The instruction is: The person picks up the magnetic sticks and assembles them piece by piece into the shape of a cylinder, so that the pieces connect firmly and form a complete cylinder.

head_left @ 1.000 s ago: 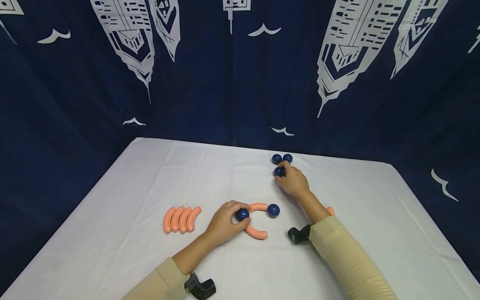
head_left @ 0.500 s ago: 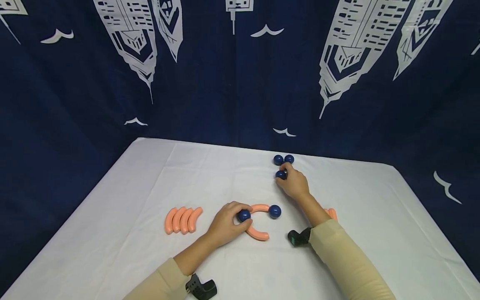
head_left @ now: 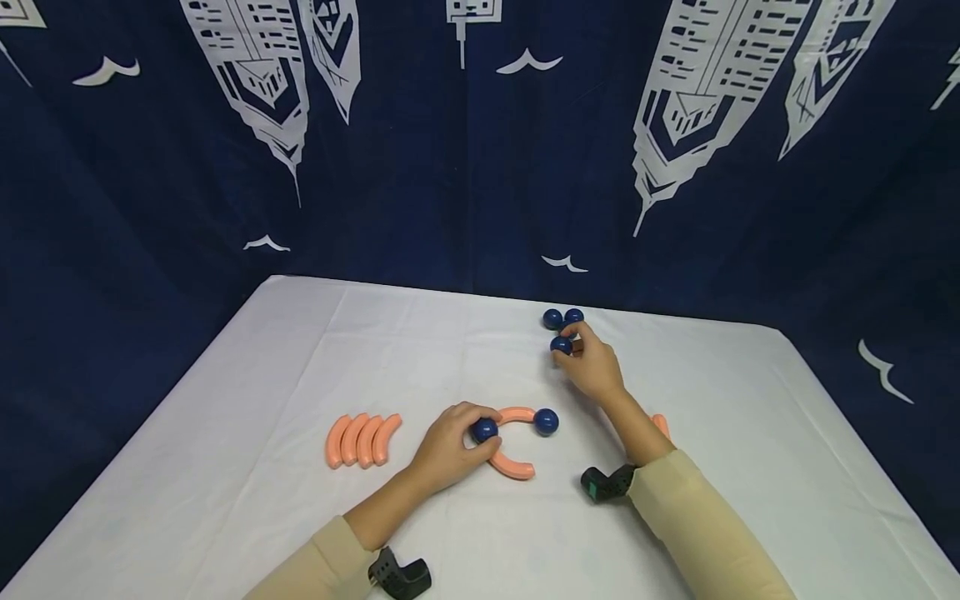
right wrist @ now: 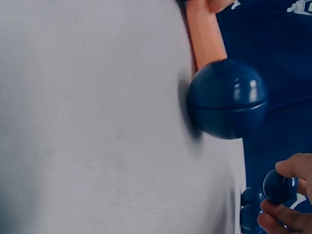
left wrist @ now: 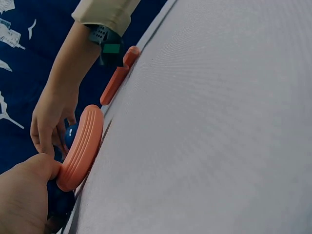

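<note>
In the head view the left hand [head_left: 452, 448] grips a blue ball [head_left: 483, 429] between thumb and fingers. Two curved orange pieces meet that ball: an upper one [head_left: 517, 414] leading to another blue ball [head_left: 546, 422], and a lower one [head_left: 513, 467] with a bare end. Farther back, the right hand [head_left: 592, 367] pinches a blue ball [head_left: 561, 345], just in front of several other blue balls [head_left: 552, 319]. The right wrist view shows this pinched ball [right wrist: 280, 186] between thumb and fingertips. In the left wrist view an orange piece [left wrist: 83, 148] lies beside the left thumb.
Several curved orange pieces [head_left: 363, 440] lie side by side on the white table [head_left: 285, 350], left of the left hand. Another orange piece [head_left: 661, 424] is partly hidden behind the right forearm. A dark blue printed curtain [head_left: 465, 167] hangs behind the table's far edge.
The right hand and its pinched ball have shifted slightly, and more of the ball behind shows. The right forearm has moved a little right. The left hand stays on its ball.
</note>
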Available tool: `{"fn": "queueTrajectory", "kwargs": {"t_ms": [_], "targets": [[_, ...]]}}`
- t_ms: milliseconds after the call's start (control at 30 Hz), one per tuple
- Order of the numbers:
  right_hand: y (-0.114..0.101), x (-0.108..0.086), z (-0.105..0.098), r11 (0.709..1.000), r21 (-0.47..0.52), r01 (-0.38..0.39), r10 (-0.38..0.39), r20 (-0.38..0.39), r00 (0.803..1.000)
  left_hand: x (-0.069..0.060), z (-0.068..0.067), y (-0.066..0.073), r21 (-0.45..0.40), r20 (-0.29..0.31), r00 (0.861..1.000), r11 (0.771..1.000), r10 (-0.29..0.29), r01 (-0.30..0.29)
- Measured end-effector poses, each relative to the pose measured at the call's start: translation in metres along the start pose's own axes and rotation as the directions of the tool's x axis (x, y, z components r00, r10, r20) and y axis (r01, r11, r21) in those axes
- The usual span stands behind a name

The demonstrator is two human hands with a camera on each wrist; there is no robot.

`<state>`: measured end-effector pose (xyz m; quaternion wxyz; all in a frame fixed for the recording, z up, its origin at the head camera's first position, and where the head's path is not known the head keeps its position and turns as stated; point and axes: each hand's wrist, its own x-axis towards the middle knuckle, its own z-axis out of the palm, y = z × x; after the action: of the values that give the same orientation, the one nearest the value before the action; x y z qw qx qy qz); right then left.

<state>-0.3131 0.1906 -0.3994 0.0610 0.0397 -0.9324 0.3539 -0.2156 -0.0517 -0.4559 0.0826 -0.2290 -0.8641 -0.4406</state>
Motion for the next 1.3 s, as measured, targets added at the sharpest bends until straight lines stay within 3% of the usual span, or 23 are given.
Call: {"fn": "queueTrajectory", "kwargs": {"t_ms": [400, 1000, 1300], "targets": [[-0.006, -0.024, -0.011, 0.988, 0.148, 0.033, -0.027, -0.039, 0.999, -0.001, 0.001, 0.0, -0.008, -0.01, 1.0, 1.0, 0.011, -0.011], [-0.011, -0.063, -0.019, 0.976, 0.217, -0.018, 0.01, 0.04, 0.999, 0.0, 0.002, -0.002, -0.011, -0.009, 1.0, 1.0, 0.015, -0.015], [-0.017, -0.079, -0.022, 0.969, 0.244, 0.035, -0.043, 0.027, 0.999, 0.0, 0.002, -0.001, -0.013, -0.012, 1.0, 1.0, 0.023, -0.023]]}}
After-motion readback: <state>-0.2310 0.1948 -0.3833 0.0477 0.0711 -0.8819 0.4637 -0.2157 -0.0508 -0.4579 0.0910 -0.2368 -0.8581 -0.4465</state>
